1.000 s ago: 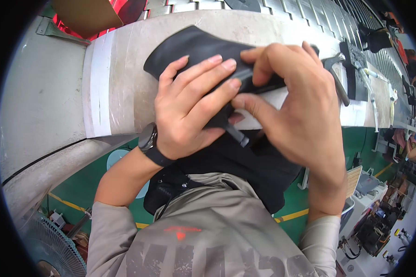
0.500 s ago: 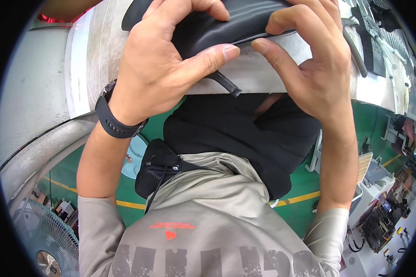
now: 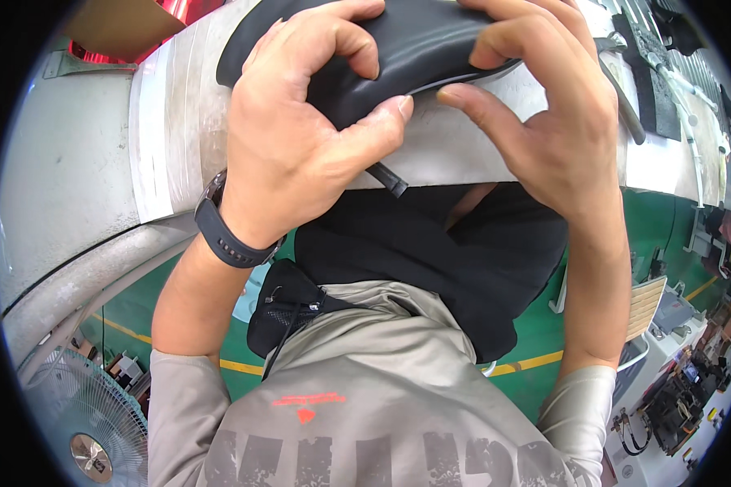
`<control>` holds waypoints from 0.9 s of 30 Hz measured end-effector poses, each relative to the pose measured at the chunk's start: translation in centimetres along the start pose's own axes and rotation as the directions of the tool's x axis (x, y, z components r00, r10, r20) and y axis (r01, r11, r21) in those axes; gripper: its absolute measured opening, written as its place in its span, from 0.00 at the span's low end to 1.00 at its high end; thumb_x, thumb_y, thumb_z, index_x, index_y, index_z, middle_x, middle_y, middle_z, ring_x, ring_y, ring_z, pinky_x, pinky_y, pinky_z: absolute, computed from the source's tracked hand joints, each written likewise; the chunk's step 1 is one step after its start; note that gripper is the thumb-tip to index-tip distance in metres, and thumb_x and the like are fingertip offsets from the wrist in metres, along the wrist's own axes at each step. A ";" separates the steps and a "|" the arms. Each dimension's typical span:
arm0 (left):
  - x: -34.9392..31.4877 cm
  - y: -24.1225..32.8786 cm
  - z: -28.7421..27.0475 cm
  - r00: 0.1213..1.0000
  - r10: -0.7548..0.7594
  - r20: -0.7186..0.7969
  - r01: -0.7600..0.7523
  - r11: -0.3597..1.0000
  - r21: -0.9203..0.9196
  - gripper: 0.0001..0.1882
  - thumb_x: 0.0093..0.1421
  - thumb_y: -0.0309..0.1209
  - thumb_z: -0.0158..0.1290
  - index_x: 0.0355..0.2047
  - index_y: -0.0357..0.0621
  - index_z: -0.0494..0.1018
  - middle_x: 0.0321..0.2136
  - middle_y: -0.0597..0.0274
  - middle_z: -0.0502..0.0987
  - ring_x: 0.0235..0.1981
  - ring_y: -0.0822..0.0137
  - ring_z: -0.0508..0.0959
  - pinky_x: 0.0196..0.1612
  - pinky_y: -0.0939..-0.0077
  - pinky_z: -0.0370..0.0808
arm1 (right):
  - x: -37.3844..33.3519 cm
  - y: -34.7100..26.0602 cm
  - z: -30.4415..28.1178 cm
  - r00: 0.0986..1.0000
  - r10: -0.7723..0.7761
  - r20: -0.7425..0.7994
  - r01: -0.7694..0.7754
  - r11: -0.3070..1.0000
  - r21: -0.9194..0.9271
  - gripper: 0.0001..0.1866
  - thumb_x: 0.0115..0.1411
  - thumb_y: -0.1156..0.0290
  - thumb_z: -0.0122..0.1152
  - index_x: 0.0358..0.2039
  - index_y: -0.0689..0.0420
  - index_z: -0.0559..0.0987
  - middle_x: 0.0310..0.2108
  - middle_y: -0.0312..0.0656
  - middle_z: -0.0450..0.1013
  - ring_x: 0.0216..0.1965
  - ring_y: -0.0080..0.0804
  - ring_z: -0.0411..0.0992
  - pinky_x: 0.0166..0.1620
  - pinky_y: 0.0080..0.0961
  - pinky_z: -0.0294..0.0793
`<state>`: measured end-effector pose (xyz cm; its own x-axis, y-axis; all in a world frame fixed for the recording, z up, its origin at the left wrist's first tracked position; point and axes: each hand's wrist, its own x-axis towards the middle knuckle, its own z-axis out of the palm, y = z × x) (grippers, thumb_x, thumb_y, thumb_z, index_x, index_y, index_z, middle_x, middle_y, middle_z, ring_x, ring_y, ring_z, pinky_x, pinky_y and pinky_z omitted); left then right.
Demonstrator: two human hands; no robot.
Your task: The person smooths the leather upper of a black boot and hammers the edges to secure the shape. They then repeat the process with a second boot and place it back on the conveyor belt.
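Observation:
A smooth, shiny black sheet-like piece (image 3: 418, 40), curved along its near edge, lies on the pale worktop at the top of the view. My left hand (image 3: 300, 122), with a dark watch on its wrist, holds it with curled fingers on top and the thumb at the near edge. On the other side, my right hand (image 3: 544, 105) has bent fingers on the piece. Its thumb points inward at the edge, close to the left thumb. A narrow black strip end (image 3: 388, 180) sticks out below my left thumb. The fingertips' far side is partly hidden.
The pale worktop (image 3: 463, 146) ends just before my lap. A hammer-like tool handle (image 3: 625, 105) lies right of my right hand. Red material and a brown sheet (image 3: 122, 28) are at the upper left. A fan (image 3: 89, 430) stands at the lower left.
The view has shifted slightly, showing more of the red material. My left hand's fingers are more curled, and its thumb has drawn back a little from the right thumb. The right hand stays nearly in place.

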<state>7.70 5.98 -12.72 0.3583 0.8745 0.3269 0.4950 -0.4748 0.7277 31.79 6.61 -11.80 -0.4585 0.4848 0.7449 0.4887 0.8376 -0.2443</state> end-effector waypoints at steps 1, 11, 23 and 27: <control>0.2 0.0 0.0 1.000 0.011 -0.013 -0.012 0.999 -0.049 0.19 0.53 0.31 0.71 0.41 0.41 0.75 0.61 0.46 0.76 0.59 0.55 0.76 0.65 0.62 0.68 | -0.2 0.3 -0.1 0.997 0.064 0.033 -0.063 0.998 -0.025 0.19 0.44 0.75 0.80 0.34 0.57 0.77 0.48 0.51 0.79 0.53 0.58 0.75 0.58 0.49 0.70; 1.2 0.3 0.5 0.987 0.156 -0.049 -0.141 0.963 0.231 0.17 0.48 0.26 0.68 0.26 0.41 0.67 0.51 0.45 0.79 0.52 0.55 0.77 0.54 0.64 0.72 | 1.1 -0.6 -0.2 0.960 0.266 0.086 -0.269 0.963 0.023 0.21 0.41 0.76 0.80 0.35 0.58 0.77 0.48 0.50 0.79 0.52 0.56 0.76 0.56 0.48 0.74; 1.2 0.6 0.6 0.991 0.118 -0.056 -0.101 0.965 0.241 0.19 0.47 0.29 0.68 0.25 0.43 0.64 0.55 0.45 0.77 0.49 0.53 0.74 0.55 0.63 0.71 | 0.1 1.3 -0.7 0.958 0.280 0.069 -0.274 0.958 -0.087 0.28 0.43 0.66 0.83 0.45 0.58 0.82 0.58 0.45 0.78 0.67 0.53 0.68 0.66 0.47 0.67; 1.3 0.7 0.7 0.994 0.101 -0.047 -0.085 0.963 0.257 0.19 0.47 0.29 0.68 0.25 0.43 0.65 0.55 0.45 0.77 0.49 0.52 0.74 0.54 0.63 0.71 | 0.5 1.3 -1.4 0.935 0.337 0.111 -0.326 0.939 -0.108 0.32 0.41 0.65 0.84 0.47 0.59 0.83 0.57 0.46 0.78 0.66 0.54 0.68 0.65 0.45 0.69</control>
<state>9.06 6.71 -12.14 0.3686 0.8259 0.4268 0.6495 -0.5572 0.5174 33.18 7.63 -10.88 -0.3465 0.7636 0.5449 0.6888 0.6014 -0.4048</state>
